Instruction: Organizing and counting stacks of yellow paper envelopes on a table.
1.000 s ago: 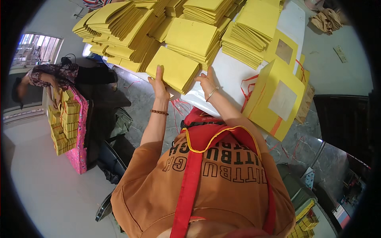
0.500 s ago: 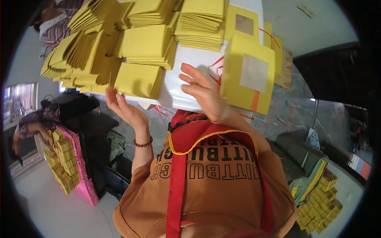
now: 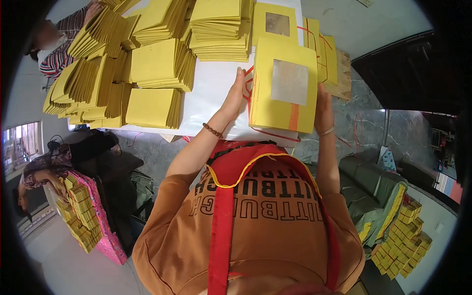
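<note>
A thick stack of yellow paper sheets (image 3: 265,110), with a silver rectangle and an orange stripe on its top, lies at the right edge of the white table (image 3: 206,103). My left hand (image 3: 235,97) is held on edge just left of it, open, fingers straight and together, with a small gap to the stack. On the other side my right hand (image 3: 323,109) stands along the stack's right edge with fingers outstretched; whether it touches cannot be made out. Red string (image 3: 250,81) runs beside and under the stack. Neither hand grips anything.
Several piles of folded yellow paper (image 3: 155,61) cover the table's left and middle. Another silver-marked yellow stack (image 3: 270,24) sits behind, with tied bundles (image 3: 324,59) to the right. A person in stripes (image 3: 61,54) is at far left; another bends over a pink-covered surface (image 3: 105,236).
Both hands have moved right and now flank the silver-marked stack; before, my left hand was near the folded piles and my right hand left of the stack. The view has shifted slightly.
</note>
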`<state>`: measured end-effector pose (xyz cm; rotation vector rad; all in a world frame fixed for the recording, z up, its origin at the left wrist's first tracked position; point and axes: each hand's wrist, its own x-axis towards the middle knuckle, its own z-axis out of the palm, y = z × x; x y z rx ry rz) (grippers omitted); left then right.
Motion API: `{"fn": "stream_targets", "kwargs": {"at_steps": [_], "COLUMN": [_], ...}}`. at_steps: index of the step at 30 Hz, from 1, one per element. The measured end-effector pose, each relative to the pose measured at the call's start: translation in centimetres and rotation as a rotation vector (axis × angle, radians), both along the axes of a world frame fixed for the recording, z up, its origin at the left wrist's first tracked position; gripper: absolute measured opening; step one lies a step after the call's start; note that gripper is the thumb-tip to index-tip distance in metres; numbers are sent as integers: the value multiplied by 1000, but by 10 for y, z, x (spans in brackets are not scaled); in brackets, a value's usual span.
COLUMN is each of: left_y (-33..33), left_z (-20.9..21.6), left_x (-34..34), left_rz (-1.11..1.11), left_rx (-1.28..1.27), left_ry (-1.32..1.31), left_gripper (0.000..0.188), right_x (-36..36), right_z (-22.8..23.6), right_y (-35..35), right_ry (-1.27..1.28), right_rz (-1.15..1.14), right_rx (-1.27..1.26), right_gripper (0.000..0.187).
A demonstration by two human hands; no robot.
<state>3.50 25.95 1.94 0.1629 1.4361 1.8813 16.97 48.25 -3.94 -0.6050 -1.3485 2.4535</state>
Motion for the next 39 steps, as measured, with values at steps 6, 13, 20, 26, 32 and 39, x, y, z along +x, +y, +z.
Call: {"fn": "stream_targets", "kwargs": {"at_steps": [6,13,20,26,32,39], "left_y": [11,12,-3,0,-2,-5], "left_z": [-43,-52,-74,-51,-48,1], "left_x": [3,9,28,31,33,33], "left_rz": [-75,-111,-86,-48,-14,94], "left_rx": [86,85,123,52,79,83], "left_ry": [-28,-208,-253,-292,-370,54], "left_gripper": [67,65,66,62,62,72], "right_x": [-14,-6,18,14,15,3], "right_z": [-23,-61,-81,-58,-42,29], "right_y": [-8,-10,-14,-26,-26,-20], "right_ry": [-42,51,74,103,5,153], "right_rz": [111,25,102,70,44,67], "right_rx": [-257,-172,-38,-387,-161,458], "right_gripper": [61,49,44,44,52,66]}}
